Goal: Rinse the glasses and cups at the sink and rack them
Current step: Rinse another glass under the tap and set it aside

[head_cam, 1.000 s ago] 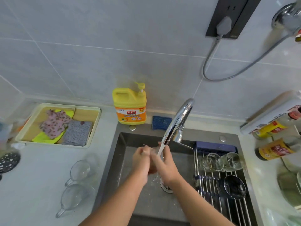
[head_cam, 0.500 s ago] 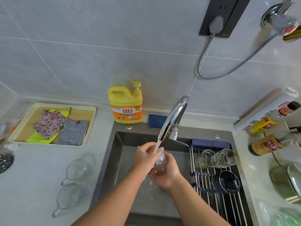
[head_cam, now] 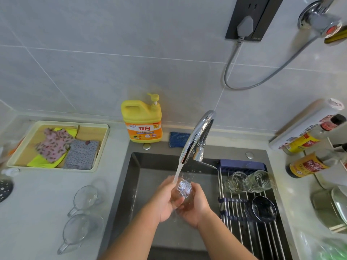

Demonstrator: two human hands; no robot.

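Grey tiled wall (head_cam: 93,62) behind; pale counter (head_cam: 37,203) with a dark steel sink (head_cam: 135,184) set into it.

Faucet (head_cam: 197,136) is running. Water stream (head_cam: 177,172) falls slanting into the sink and lands on the glass (head_cam: 184,187).

Glass position: over the sink basin, just under the spout, between both hands. Mouth faces up toward the stream, with water splashing at the rim. Long axis is close to upright, the top leaning slightly away from the person. The base is hidden between the palms.

Left hand (head_cam: 163,199): fingers curled round the left side of the glass, grasping it. Right hand (head_cam: 195,207): cupped round the right side and underside, also grasping it. The hands touch each other below the glass.

Roll-up rack (head_cam: 232,222) spans the right part of the sink. Two clear glasses (head_cam: 238,182) lie on their sides at its far end, side by side. A third glass (head_cam: 263,209) sits nearer, apart from the pair.

Two handled cups (head_cam: 85,198) stand on the counter left of the sink, handles toward the near-left. Yellow detergent bottle (head_cam: 142,122) stands at the wall behind the sink.
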